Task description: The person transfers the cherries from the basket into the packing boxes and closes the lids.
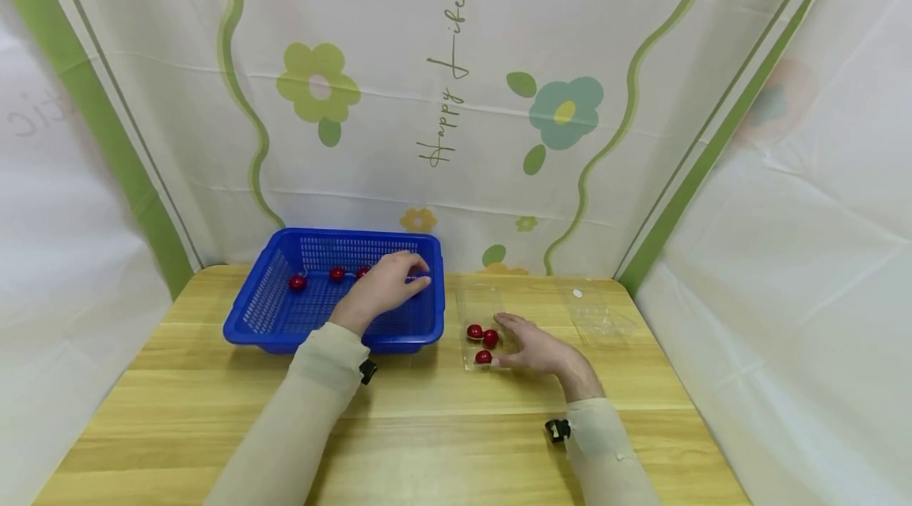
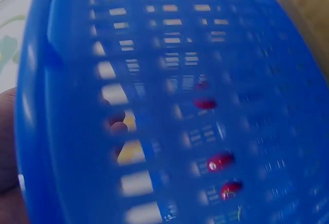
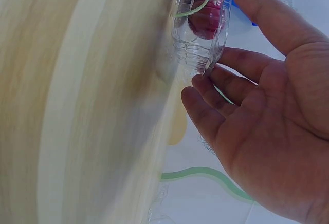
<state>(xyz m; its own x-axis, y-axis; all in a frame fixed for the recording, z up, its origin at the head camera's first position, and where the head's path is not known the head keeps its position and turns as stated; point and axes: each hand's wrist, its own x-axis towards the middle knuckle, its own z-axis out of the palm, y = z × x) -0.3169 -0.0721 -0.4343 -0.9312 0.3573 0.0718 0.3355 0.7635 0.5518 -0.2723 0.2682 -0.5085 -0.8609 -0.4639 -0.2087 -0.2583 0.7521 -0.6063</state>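
Note:
A blue perforated basket stands at the back left of the table, with a few red cherries on its floor near the far side. Over the basket's right half, my left hand hangs with thumb and fingers apart and nothing visible between them. In the left wrist view the basket wall hides most of that hand. To the basket's right lies a clear plastic box holding three cherries. My right hand is at the box's right side, fingers extended, fingertips right at its wall.
Another clear plastic container lies farther right on the wooden table, near a small white sticker. A printed curtain hangs right behind the table, with white sheets on both sides.

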